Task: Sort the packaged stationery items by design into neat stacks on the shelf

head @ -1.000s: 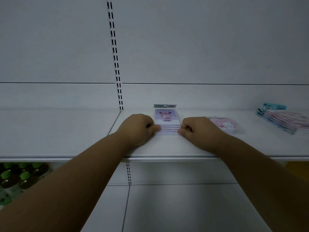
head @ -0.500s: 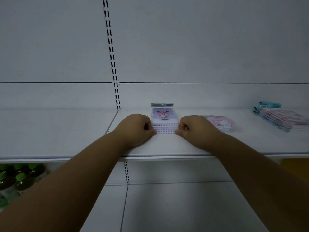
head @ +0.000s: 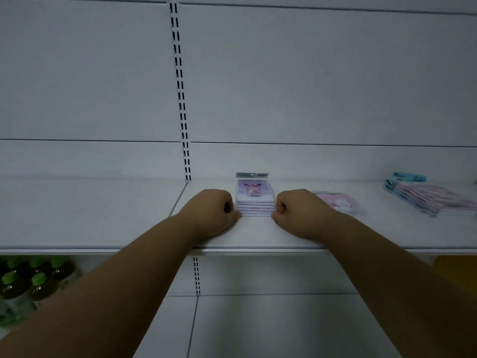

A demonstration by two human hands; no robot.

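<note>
A stack of purple packaged stationery items (head: pixel 254 200) with a cartoon figure on top lies on the white shelf (head: pixel 103 218). My left hand (head: pixel 210 211) is curled into a fist and presses against the stack's left side. On the right side my right hand (head: pixel 299 211) does the same, fingers folded, thumb tip at the stack's lower corner. A pink packaged item (head: pixel 336 201) lies just behind my right hand, partly hidden by it. Further right sits a slanted pile of pink and blue packaged items (head: pixel 428 197).
The shelf's back wall has a slotted upright rail (head: pixel 180 99) left of the purple stack. Below the shelf at the left stand several dark bottles with green caps (head: pixel 31 282). Something yellow (head: pixel 456 270) shows under the shelf at the far right.
The stack's items were fanned out toward me a second ago; both fists have squeezed them into a tighter, squarer pile. The view has shifted slightly.
</note>
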